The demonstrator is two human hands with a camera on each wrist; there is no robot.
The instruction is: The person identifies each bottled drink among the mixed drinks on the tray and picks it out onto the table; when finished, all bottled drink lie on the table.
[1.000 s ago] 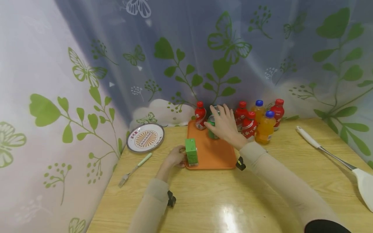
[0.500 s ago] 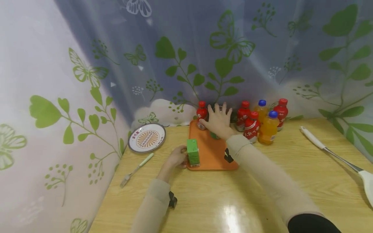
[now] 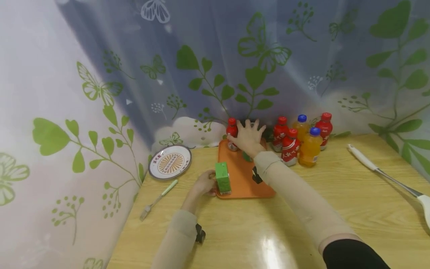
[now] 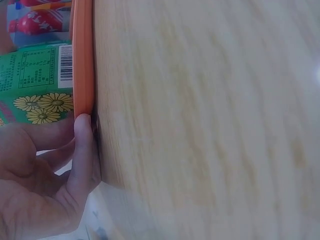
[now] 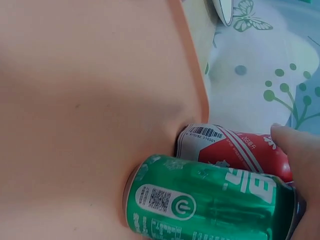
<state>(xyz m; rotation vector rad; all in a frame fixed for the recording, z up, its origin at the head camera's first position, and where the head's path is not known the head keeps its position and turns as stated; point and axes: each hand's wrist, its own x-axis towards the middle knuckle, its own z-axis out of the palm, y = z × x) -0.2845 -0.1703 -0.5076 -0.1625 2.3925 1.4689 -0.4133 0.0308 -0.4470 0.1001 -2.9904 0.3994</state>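
On the orange tray (image 3: 240, 185) stand a green drink carton (image 3: 223, 177), a green can (image 3: 247, 157) and a small red bottle (image 3: 231, 130). My left hand (image 3: 205, 183) pinches the tray's left rim beside the carton; in the left wrist view, one fingertip presses the orange edge. My right hand (image 3: 249, 139) spreads its fingers over the can tops at the back of the tray. Its thumb (image 5: 295, 142) lies against the red bottle in the right wrist view. The green can stands right beside that bottle, its top partly hidden by the hand.
Right of the tray cluster several bottles, red ones (image 3: 290, 147) and orange-juice ones (image 3: 309, 149) with blue caps. A plate (image 3: 170, 161) and a fork (image 3: 159, 199) lie to the left. A white-handled spatula (image 3: 386, 172) lies far right. A patterned curtain (image 3: 208, 67) borders the table's back.
My right hand has shifted slightly left and spread its fingers wider, so its thumb reaches the red bottle. My left hand stays at the tray's rim by the carton.
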